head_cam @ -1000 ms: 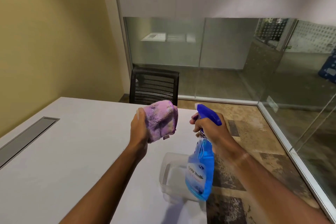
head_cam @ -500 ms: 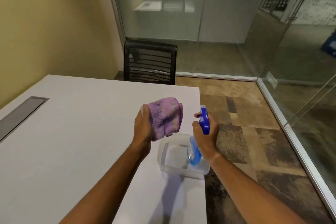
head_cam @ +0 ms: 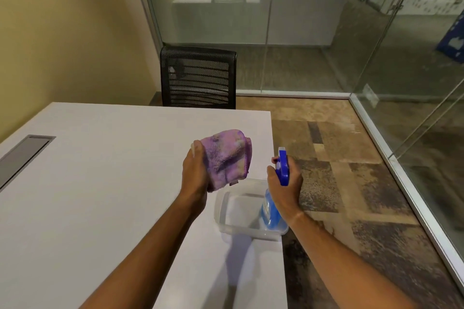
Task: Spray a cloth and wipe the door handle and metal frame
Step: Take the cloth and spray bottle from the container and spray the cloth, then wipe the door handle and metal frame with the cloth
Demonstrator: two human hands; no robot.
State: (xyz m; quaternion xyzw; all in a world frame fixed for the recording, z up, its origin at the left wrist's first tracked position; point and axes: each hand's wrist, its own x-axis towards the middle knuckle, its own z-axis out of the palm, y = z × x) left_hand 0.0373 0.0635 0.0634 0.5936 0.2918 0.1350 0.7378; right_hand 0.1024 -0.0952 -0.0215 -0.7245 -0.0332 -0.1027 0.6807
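Blue plastic spray bottle point(head_cam: 270, 211): neck hidden by right hand point(head_cam: 286, 184), label too blurred to read. Left hand point(head_cam: 194, 173) fingers hidden behind crumpled purple cloth point(head_cam: 226, 158).

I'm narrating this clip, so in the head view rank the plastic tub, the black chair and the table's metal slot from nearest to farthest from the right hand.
From the right hand:
1. Plastic tub, just below it.
2. Black chair, beyond the table's far edge.
3. Metal slot, far left on the table.

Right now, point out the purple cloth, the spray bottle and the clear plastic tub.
purple cloth point(head_cam: 227, 158), head view, bunched middle
spray bottle point(head_cam: 283, 170), head view, blue trigger head
clear plastic tub point(head_cam: 221, 202), head view, left wall
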